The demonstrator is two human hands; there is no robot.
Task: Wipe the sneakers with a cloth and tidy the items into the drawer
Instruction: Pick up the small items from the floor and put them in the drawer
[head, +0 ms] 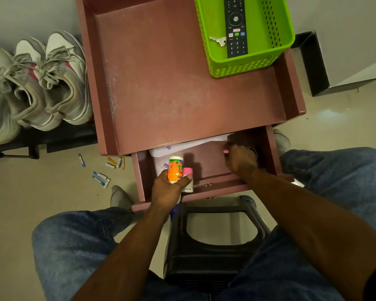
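- Sitting on a dark rack at the far left, three sneakers [52, 83] show, laces loose, well apart from both hands.
- On the floor [52, 203] near the drawer's left corner lie several small tubes [102, 179], too small to count surely.
- Left hand [167, 190] is at the front left of the open drawer [208, 168], its fingers [186, 179] closed around an orange bottle [175, 169]; one pink-capped bottle [187, 179] stands just beside it, touching the thumb.
- White paper [189, 144] lies at the drawer's back.
- Right hand [240, 158] reaches into the drawer's right side, fingers curled over something pink-tipped [225, 151]; whether it is gripped I cannot tell.
- On the surface [172, 83], one green basket [248, 64] holds one remote [236, 25] and one key [218, 40].
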